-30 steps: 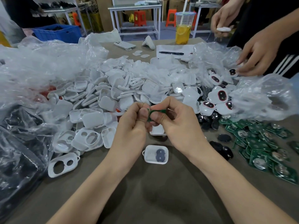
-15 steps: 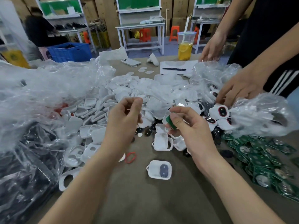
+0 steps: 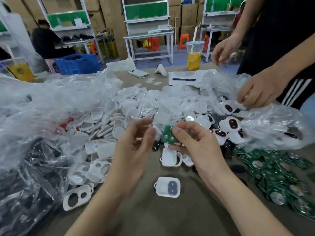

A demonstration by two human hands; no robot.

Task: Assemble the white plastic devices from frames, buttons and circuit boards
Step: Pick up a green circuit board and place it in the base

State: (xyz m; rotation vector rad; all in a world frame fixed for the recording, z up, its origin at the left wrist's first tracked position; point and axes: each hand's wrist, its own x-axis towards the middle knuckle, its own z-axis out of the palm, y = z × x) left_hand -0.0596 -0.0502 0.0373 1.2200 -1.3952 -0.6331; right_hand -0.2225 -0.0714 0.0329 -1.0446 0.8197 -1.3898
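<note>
Seemingly empty curled left hand (image 3: 134, 147); circuit board (image 3: 167, 134) in right hand (image 3: 196, 144).

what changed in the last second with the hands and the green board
The left hand let go of the green circuit board and drew away to the left; it looks empty now, though blurred. The right hand alone pinches the board, turned so its face shows. The white frame with the dark button pad stayed put on the table.

shell pile (image 3: 129, 106) behind hands, circuit boards (image 3: 276, 171) right, bags (image 3: 25, 150) left
</note>
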